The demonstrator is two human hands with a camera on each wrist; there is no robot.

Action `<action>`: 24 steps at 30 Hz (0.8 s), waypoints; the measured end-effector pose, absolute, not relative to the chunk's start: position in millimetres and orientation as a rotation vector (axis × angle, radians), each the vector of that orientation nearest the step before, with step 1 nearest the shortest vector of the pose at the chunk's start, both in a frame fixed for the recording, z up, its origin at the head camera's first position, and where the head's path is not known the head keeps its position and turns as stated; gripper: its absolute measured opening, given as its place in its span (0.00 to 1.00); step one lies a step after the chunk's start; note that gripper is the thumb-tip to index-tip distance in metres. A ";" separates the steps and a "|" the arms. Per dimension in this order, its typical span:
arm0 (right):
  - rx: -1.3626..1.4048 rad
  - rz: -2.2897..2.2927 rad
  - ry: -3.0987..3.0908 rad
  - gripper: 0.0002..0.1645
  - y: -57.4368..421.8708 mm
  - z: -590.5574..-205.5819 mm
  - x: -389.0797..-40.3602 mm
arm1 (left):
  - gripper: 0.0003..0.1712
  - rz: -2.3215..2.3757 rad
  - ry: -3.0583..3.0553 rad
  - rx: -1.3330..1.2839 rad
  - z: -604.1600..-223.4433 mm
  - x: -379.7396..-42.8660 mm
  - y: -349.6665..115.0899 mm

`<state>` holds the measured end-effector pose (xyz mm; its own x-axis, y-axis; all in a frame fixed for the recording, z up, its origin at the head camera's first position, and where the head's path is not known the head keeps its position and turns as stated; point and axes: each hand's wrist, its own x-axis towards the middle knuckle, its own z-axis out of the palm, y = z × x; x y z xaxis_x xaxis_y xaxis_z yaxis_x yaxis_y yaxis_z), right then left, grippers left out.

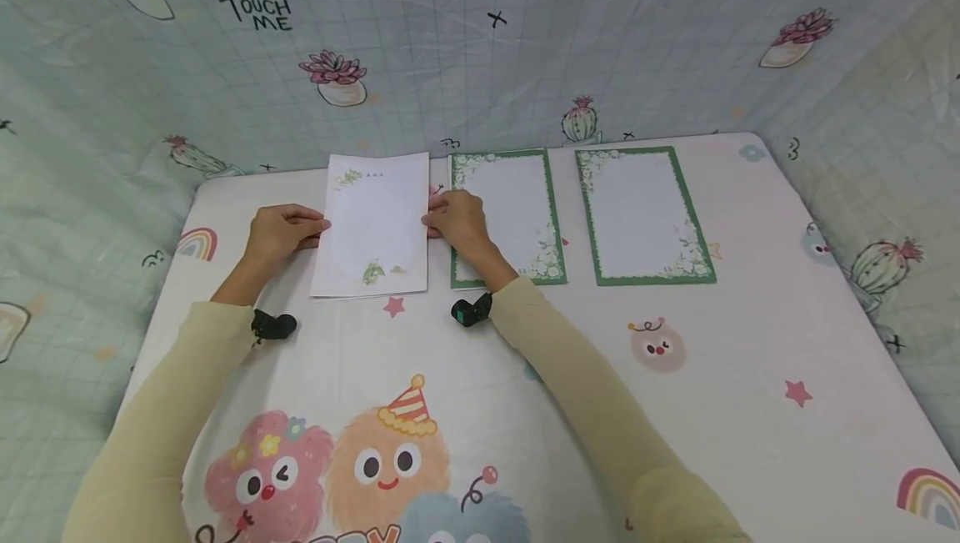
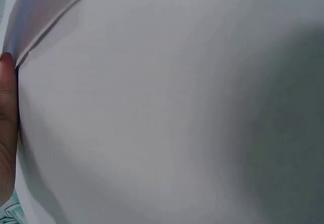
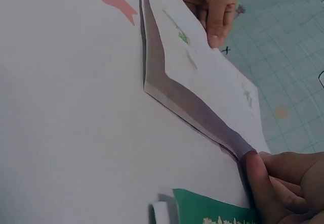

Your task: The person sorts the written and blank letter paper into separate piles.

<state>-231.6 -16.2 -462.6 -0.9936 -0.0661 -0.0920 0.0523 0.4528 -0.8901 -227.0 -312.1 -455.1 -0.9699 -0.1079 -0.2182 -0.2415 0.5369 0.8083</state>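
A white sheet of paper (image 1: 378, 226), printed with small green leaves in two corners, lies at the left of the row near the back of the table. My left hand (image 1: 279, 234) pinches its left edge, and my right hand (image 1: 461, 222) pinches the right edge. In the right wrist view the sheet (image 3: 212, 80) bows up over white paper (image 3: 161, 93) below, with a shadowed gap between. A finger (image 2: 7, 128) shows at the paper's edge in the left wrist view. My right hand partly covers the neighbouring green-bordered sheet (image 1: 517, 218).
Another green-bordered sheet (image 1: 645, 218) lies further right. The table's white cover (image 1: 570, 376) carries cartoon figures, stars and rainbows. Behind it rises a pale gridded cloth (image 1: 450, 59) with plant drawings. Small black devices sit at both wrists.
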 end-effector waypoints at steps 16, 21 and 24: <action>0.021 -1.622 2.575 0.14 -18.1 -463.4 -231.5 | 0.16 1.179 2.766 -0.216 -450.7 -227.1 -305.2; 0.022 -1.612 2.547 0.13 -18.6 -462.0 -231.9 | 0.15 1.133 2.806 -0.183 -449.9 -226.3 -305.8; -0.011 -1.589 2.565 0.12 -18.0 -461.4 -233.4 | 0.15 1.121 2.816 -0.176 -448.6 -227.3 -305.9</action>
<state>-233.4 -18.0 -461.4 -0.9923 -0.0714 -0.1012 0.0588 0.4476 -0.8923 -227.3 -305.9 -448.6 -0.9878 -0.0682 -0.1402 -0.1459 0.7213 0.6771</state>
